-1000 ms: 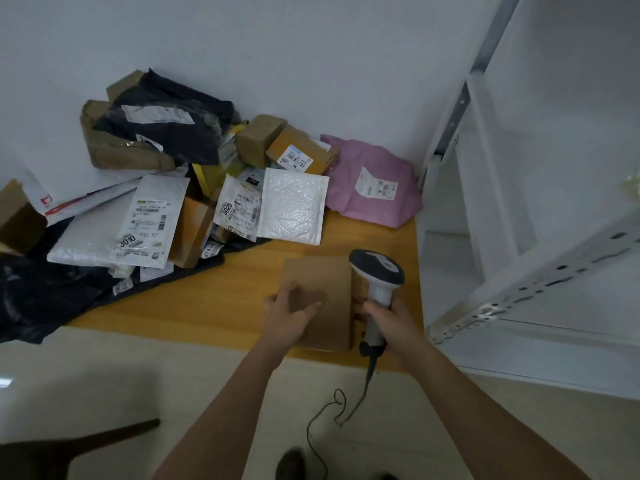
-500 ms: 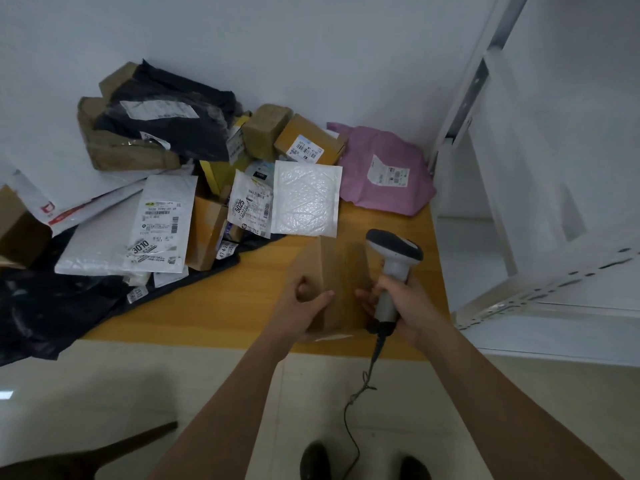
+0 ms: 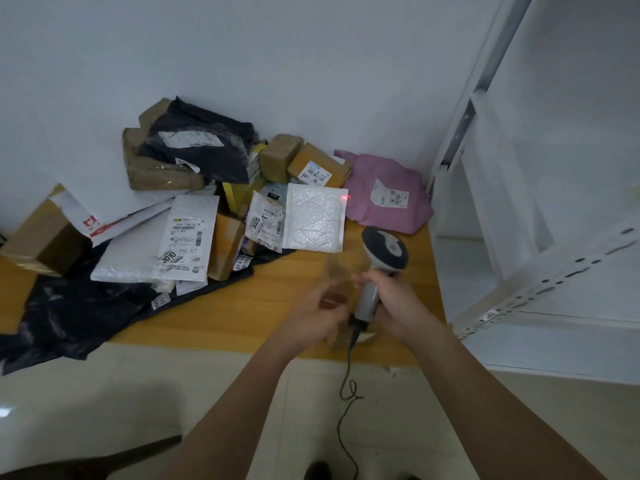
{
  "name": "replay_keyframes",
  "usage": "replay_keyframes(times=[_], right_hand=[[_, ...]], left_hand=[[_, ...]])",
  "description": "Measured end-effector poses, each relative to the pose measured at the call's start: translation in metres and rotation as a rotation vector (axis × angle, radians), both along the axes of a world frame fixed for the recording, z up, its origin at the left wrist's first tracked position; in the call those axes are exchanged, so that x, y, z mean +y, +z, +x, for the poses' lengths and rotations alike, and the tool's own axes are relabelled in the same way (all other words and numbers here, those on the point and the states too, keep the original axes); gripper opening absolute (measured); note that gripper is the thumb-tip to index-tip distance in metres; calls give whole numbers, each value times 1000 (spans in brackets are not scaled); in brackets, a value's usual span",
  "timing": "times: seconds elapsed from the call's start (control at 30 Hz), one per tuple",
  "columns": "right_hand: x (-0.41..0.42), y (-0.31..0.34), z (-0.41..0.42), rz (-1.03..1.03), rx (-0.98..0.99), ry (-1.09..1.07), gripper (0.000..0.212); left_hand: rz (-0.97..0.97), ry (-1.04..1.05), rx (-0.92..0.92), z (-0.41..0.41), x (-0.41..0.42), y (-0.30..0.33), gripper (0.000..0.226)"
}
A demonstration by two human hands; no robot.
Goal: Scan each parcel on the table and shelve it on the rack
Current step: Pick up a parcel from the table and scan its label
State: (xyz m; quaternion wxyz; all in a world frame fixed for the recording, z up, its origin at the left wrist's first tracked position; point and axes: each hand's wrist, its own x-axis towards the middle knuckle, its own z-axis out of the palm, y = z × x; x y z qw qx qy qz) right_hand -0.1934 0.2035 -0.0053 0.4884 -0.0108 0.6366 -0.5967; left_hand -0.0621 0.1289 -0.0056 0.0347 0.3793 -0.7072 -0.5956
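A flat brown cardboard parcel (image 3: pixel 343 271) is a motion-blurred smear standing on edge over the table's front right. My left hand (image 3: pixel 317 308), also blurred, grips it from the left. Just to its right, my right hand (image 3: pixel 396 303) grips the handle of a grey barcode scanner (image 3: pixel 385 249), whose head points away toward the pile. Its red light spot (image 3: pixel 344 197) falls at the edge of a white bubble mailer (image 3: pixel 315 221). The white metal rack (image 3: pixel 554 271) stands at the right of the wooden table (image 3: pixel 242 306).
Several parcels are heaped at the table's back and left: a pink bag (image 3: pixel 384 192), brown boxes (image 3: pixel 318 166), black bags (image 3: pixel 201 147), and white labelled mailers (image 3: pixel 187 237). The scanner's cable (image 3: pixel 348 393) hangs down to the floor. A dark chair edge (image 3: pixel 86 462) shows at lower left.
The brown parcel went from lying flat to standing on edge and is now turning fast in my left hand. The scanner's red light has come on.
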Motion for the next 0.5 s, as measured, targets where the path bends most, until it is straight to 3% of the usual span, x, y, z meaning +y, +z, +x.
replay_keyframes(times=[0.07,0.2,0.33,0.43,0.5], right_hand=[[-4,7,8,0,15,48,30],[-5,18,15,-42,-13,102,34],[3,23,7,-94,-8,233,30],[14,13,-11,87,296,228,38],[23,-10,-22,276,428,188,38]], left_hand=[[117,-85,13,-1,7,14,51],[53,-97,-32,-1,9,18,58],[35,-8,85,-4,12,8,28],[-41,275,-9,-3,4,-12,7],[-99,343,-60,0,1,-27,20]])
